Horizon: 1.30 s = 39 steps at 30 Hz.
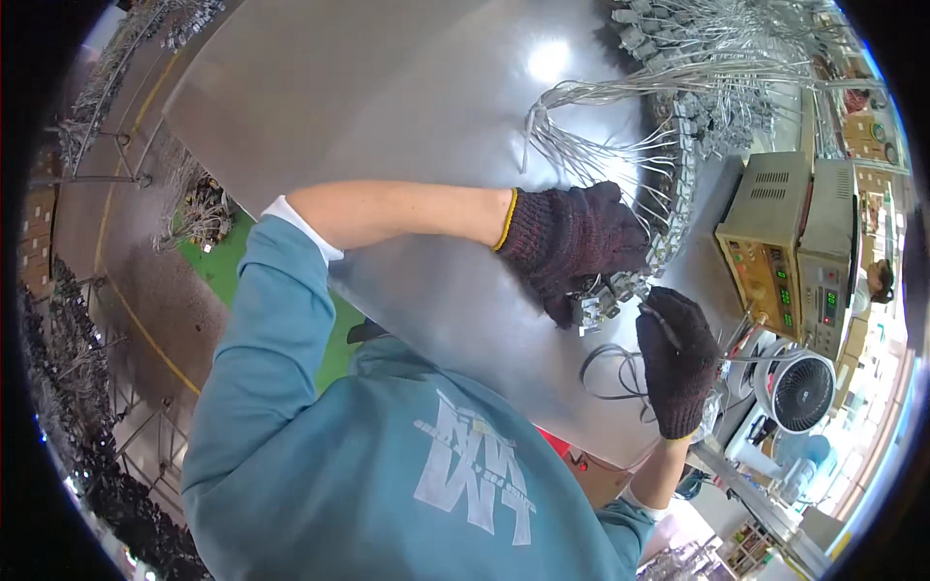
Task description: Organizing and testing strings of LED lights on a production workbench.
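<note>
A curved row of small metal-cased parts with thin grey wires (pixel 684 174) runs along the metal table (pixel 407 107). My left hand (pixel 591 237), in a dark knitted glove with a yellow cuff edge, lies over the row's near end, its fingers curled round the metal-cased parts (pixel 603 305). My right hand (pixel 678 358), gloved alike, is just right of that end with fingers bent together in a pinch. Whatever sits between its fingertips is too small to name. A dark cable (pixel 610 373) loops on the table beside the right hand.
Two bench test instruments, one beige (pixel 765 237) and one grey (pixel 828 281), stand to the right with lit green displays. A small fan (pixel 802 390) is nearer me. More wired parts (pixel 736 48) are heaped at the far right. Racks of hanging parts (pixel 77 358) line the left.
</note>
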Available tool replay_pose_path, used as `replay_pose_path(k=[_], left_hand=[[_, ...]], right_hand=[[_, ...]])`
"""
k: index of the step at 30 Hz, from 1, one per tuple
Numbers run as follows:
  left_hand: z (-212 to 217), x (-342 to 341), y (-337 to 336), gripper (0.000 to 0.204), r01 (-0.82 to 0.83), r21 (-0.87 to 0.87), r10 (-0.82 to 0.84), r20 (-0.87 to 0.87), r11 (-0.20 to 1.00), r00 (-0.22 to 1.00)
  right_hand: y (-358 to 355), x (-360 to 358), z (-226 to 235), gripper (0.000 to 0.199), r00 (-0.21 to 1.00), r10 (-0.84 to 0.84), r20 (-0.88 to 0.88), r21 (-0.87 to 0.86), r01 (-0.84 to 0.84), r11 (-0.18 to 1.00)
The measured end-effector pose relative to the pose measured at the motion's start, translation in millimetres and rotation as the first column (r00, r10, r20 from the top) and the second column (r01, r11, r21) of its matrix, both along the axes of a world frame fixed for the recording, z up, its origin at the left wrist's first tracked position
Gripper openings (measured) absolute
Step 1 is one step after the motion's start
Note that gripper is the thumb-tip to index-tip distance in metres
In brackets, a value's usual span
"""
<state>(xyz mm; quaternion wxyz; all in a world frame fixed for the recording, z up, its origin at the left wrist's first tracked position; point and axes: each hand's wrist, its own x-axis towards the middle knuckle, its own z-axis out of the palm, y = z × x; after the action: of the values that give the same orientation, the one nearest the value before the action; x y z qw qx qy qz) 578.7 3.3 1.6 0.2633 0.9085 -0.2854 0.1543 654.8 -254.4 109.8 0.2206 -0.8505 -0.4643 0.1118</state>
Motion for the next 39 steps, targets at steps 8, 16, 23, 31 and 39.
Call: replay_pose_path(k=[8, 16, 23, 31, 39], left_hand=[[-5, -3, -11, 0.100, -0.059, 0.099, 0.066, -0.062, 0.993, 0.996], [-19, -5, -10, 0.097, -0.106, 0.090, 0.093, 0.133, 0.990, 0.987], [-24, -7, -14, 0.095, -0.137, 0.074, 0.125, 0.146, 0.988, 0.981], [-25, -7, -15, 0.091, -0.140, 0.008, 0.137, 0.188, 0.990, 0.973], [-17, -13, -10, 0.104, -0.128, 0.151, 0.123, 0.041, 0.980, 0.992]], right_hand=[[0, -2, -16, 0.028, 0.997, 0.049, 0.065, -0.010, -0.048, 0.999], [-1, -13, -22, 0.031, 0.934, 0.153, 0.324, -0.088, -0.132, 0.987], [-5, -3, -22, 0.033, 0.853, 0.310, 0.420, -0.160, -0.266, 0.950], [-13, -24, -13, 0.038, 0.999, 0.022, 0.028, 0.007, -0.023, 1.000], [-4, -23, -12, 0.034, 0.891, 0.329, 0.312, -0.208, -0.274, 0.939]])
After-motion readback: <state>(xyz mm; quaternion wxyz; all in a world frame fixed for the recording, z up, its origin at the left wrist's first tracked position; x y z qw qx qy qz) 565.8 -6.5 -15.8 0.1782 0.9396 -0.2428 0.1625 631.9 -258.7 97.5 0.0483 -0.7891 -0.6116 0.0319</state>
